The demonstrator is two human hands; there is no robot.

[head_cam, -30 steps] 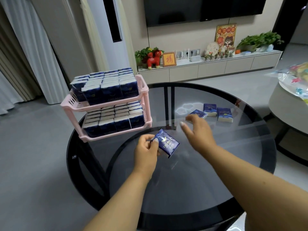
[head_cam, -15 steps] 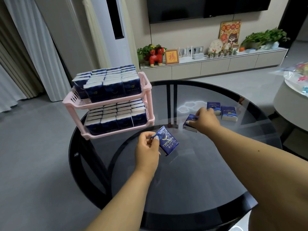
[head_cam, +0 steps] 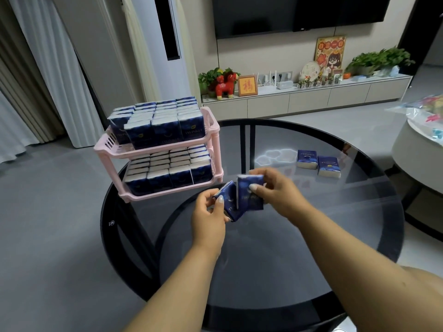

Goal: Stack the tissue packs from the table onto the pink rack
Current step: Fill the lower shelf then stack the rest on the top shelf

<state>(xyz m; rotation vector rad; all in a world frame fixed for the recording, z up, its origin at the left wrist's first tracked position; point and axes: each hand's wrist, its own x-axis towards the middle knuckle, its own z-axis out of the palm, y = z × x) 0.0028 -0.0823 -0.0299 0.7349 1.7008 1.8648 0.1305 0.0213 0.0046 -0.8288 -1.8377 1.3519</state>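
Round glass table (head_cam: 275, 271) — grey floor (head_cam: 60, 224).

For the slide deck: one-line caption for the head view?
Left hand and right hand each grip a tissue pack, beside the full pink rack; two packs remain on the table.

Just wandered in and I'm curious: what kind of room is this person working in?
Most likely a home living room: a large black wall-mounted television, a long low white cabinet with potted plants and ornaments, and a round dark glass table.

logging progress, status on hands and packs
Left hand and right hand each grip a pack. Two packs left on table. Pink rack path open.
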